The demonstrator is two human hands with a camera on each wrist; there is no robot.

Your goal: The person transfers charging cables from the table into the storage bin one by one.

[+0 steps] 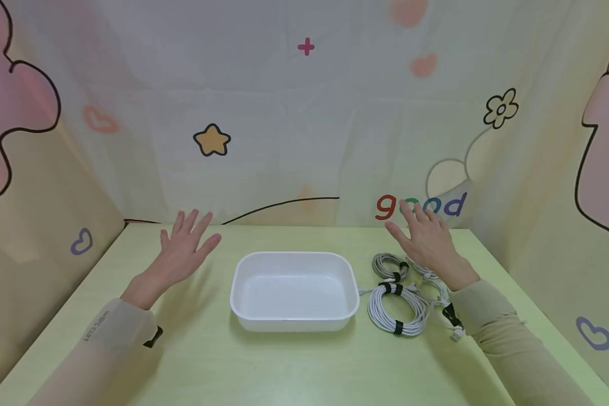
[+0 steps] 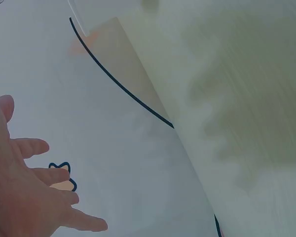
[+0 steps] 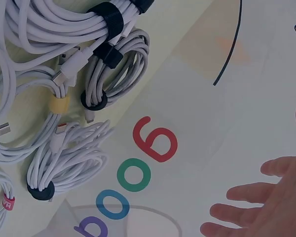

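A white rectangular basin [image 1: 294,325] stands on the table between my hands, with nothing in it. To its left my left hand [image 1: 180,256] is raised over the table, fingers spread and holding nothing. My right hand [image 1: 431,242] hovers above several coiled cables on the right, its fingers spread as well. The largest white cable coil [image 1: 375,316] lies beside the basin, bound with black straps. Behind it sits a grey cable coil [image 1: 380,265]. In the right wrist view, a yellow strap [image 3: 59,104] binds one white coil, and a black-strapped white coil [image 3: 71,163] lies next to it.
The light wooden table [image 1: 284,366] ends at a printed cloth backdrop [image 1: 284,141], and cloth also hangs at both sides. Parts of the cable pile are hidden behind my right hand and sleeve in the head view.
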